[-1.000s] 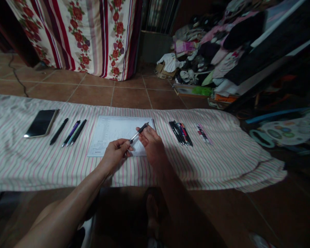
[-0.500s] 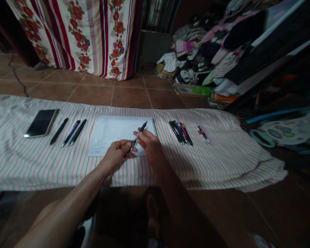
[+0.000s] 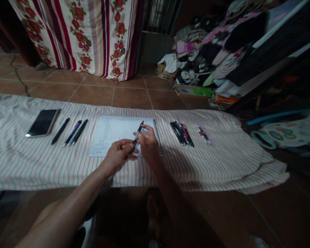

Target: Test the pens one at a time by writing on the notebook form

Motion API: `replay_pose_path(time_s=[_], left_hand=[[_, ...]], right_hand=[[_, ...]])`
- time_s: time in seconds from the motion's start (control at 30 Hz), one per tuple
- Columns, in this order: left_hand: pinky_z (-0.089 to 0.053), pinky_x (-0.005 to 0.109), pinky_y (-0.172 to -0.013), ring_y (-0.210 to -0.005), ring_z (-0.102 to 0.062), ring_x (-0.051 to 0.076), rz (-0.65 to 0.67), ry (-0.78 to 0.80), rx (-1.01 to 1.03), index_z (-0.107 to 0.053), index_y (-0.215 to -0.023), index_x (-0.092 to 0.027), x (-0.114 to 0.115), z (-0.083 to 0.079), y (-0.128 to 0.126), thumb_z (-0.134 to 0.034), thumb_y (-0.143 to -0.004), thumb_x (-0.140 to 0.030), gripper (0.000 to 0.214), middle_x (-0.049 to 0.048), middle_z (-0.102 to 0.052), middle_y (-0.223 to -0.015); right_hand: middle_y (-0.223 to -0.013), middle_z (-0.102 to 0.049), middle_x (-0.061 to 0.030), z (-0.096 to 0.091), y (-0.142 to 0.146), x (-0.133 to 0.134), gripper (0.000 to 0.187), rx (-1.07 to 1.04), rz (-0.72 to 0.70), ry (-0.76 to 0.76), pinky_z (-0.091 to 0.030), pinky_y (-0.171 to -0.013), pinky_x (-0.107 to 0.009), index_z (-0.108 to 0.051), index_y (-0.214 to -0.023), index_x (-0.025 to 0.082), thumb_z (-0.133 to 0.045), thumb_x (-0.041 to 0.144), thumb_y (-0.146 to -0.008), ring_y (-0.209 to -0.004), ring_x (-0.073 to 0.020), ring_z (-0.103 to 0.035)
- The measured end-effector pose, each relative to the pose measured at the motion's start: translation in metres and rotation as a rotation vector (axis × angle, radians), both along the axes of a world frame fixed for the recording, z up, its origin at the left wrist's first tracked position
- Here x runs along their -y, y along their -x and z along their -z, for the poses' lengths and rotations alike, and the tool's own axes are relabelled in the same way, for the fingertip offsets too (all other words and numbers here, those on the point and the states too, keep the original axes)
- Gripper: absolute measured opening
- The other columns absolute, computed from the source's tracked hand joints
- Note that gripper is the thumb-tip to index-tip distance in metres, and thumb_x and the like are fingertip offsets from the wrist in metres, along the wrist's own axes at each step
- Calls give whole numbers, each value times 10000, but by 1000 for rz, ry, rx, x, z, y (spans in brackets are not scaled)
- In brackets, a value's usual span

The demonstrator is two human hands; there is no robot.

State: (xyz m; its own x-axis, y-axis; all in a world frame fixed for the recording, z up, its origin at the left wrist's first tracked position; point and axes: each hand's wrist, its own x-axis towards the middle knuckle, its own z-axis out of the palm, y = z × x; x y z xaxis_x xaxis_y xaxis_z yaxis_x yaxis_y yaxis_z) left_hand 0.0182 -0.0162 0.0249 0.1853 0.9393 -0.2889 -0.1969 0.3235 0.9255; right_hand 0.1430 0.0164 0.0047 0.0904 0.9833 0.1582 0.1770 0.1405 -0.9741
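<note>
Head view: two hands [image 3: 118, 154] [image 3: 149, 145], one pen [image 3: 139, 128].

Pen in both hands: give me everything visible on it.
The pen is slim and dark, plastic by the look. It tilts up and away, upper end over the spiral notebook. The left hand pinches its lower end; the right hand grips its middle from the right. Tip and cap details are too dim to tell.

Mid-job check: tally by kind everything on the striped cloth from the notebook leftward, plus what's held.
phone: 1
notebook: 1
loose pens: 3
held pen, in left hand and right hand: 1
Total: 6
</note>
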Motion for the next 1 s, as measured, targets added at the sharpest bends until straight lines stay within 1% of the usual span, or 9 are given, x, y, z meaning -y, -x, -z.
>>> replay_pose_path(time_s=[0.1, 0.17, 0.23, 0.37, 0.47, 0.6, 0.67, 0.87, 1.0], left_hand=[[-306, 225, -466, -482, -546, 100, -2, -35, -17, -599, -888, -121, 0, -2, 1, -663, -689, -397, 346, 39, -661, -689], [-314, 226, -475, -492, -545, 100, -1, -66, -35, -608, -891, -119, 1, -5, 2, -647, -706, -401, 339, 41, -661, -689], [-326, 225, -485, -504, -542, 103, 4, -115, -64, -619, -893, -117, 2, -7, 2, -631, -724, -413, 342, 39, -653, -670], [-359, 239, -516, -546, -546, 120, 11, -219, -128, -634, -889, -120, 4, -7, 5, -537, -792, -473, 379, 44, -643, -675], [-402, 259, -567, -631, -577, 146, -9, -282, -259, -640, -897, -128, 2, -1, 12, -453, -846, -464, 388, 65, -659, -761], [-440, 291, -685, -748, -597, 172, -43, -470, -725, -652, -939, -172, -1, 10, 25, -447, -868, -331, 269, 65, -670, -867], [-449, 303, -733, -810, -597, 181, -16, -594, -904, -649, -959, -179, -2, 12, 30, -421, -879, -268, 257, 68, -664, -919], [-470, 347, -811, -932, -555, 211, 56, -844, -1178, -641, -929, -163, 5, 18, 42, -400, -869, -164, 248, 90, -638, -955], [-466, 373, -854, -1012, -512, 231, 91, -893, -1282, -631, -905, -165, 12, 21, 56, -443, -830, -127, 205, 88, -623, -940]], right_hand=[[-1020, -695, -38, -1, -5, -1, 395, 152, -110, -107, -486, -767, -310, -569, -1142, 248, -378, 176, -804, -816, -168, -638], [-1069, -678, -30, -2, -7, -2, 410, 247, -134, -177, -465, -826, -324, -605, -1121, 261, -411, 151, -776, -912, -188, -614], [-1064, -671, -36, -2, -6, -3, 407, 302, -128, -221, -457, -835, -331, -616, -1113, 260, -449, 146, -760, -946, -206, -594], [-940, -682, -49, -1, -3, -8, 323, 323, -53, -247, -446, -817, -333, -640, -1069, 249, -472, 202, -797, -879, -211, -591], [-872, -679, -43, -1, 2, -14, 289, 238, 17, -195, -457, -780, -318, -651, -1053, 239, -514, 307, -808, -820, -196, -596], [-831, -670, -35, -4, 15, -24, 383, -20, 65, -39, -490, -683, -283, -640, -1069, 214, -529, 448, -788, -726, -158, -593], [-824, -671, -45, -7, 25, -28, 422, -121, 53, -16, -495, -663, -273, -628, -1078, 192, -529, 475, -781, -739, -155, -596], [-800, -667, -48, -8, 58, -34, 363, -259, 46, -9, -474, -615, -246, -605, -993, 178, -572, 451, -756, -732, -146, -598], [-706, -607, 8, -2, 77, -34, 275, -236, 17, 9, -437, -574, -220, -587, -863, 198, -622, 426, -712, -637, -112, -540]])
